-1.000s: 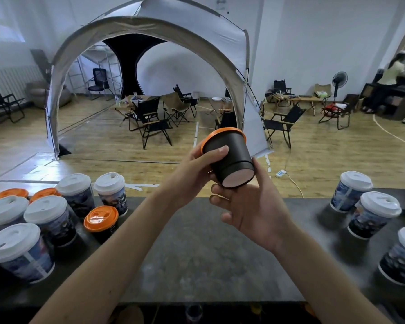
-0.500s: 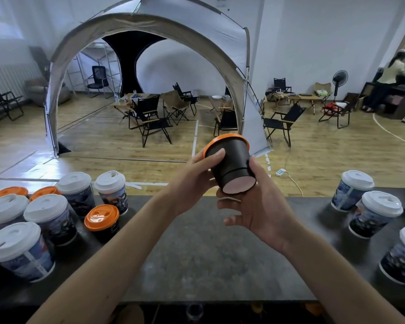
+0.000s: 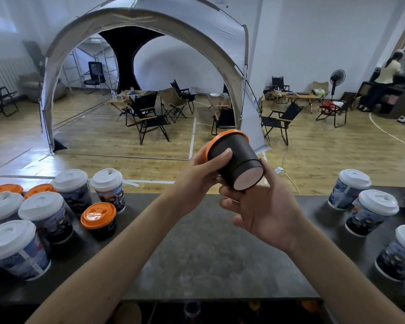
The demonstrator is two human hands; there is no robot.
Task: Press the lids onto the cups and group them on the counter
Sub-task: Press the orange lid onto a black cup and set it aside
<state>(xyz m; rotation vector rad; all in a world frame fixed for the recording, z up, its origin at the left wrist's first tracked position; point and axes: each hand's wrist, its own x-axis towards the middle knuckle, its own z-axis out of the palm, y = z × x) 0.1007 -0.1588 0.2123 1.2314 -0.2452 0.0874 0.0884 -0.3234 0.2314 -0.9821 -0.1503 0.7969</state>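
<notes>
Black paper cup (image 3: 237, 157), orange lid (image 3: 221, 137) on, is held tilted above the counter (image 3: 208, 253), left hand (image 3: 202, 175) clasping its wall, right hand (image 3: 263, 212) curled under its base. Probably light and crushable, best gripped near the lidded rim

A small black cup (image 3: 241, 157) with an orange lid (image 3: 222, 136) seated on its rim is held tilted, lid end up and away, pale base toward the camera. The left hand (image 3: 197, 176) grips its wall, thumb just below the lid; the right hand (image 3: 264, 209) curls round its base from below. Left of the left hand stand five white-lidded printed cups (image 3: 45, 213), upright and close together, with a lidded black cup (image 3: 98, 219) nearest the forearm and two further orange lids (image 3: 39, 189) at the far edge. Right of the right hand, three more white-lidded cups (image 3: 369, 213) stand upright.
</notes>
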